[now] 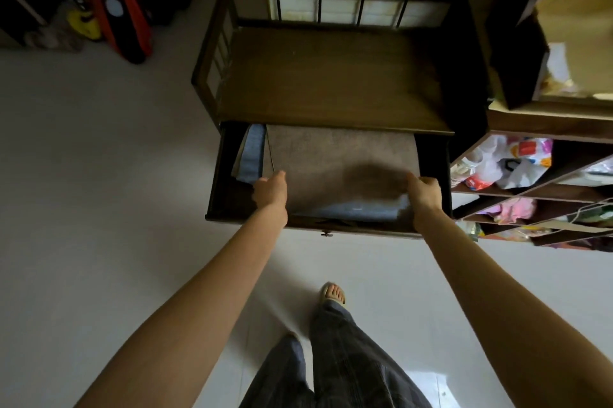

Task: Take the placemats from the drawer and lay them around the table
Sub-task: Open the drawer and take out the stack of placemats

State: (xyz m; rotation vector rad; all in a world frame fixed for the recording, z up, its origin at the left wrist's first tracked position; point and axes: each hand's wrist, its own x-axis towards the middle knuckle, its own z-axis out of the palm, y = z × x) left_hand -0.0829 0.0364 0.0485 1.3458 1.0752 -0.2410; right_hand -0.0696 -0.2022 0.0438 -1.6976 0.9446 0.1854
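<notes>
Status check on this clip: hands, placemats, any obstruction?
Left hand and right hand each grip a side of the top grey-brown fabric placemat. Mat inside open dark wooden drawer; blue mats beneath. Nothing blocking.

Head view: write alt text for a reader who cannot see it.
Seen from above, a person's left hand and right hand grip the two near corners of a grey-brown placemat lying in the open drawer of a dark wooden bench. Blue cloth lies folded at the drawer's left, and more blue shows beneath the mat.
</notes>
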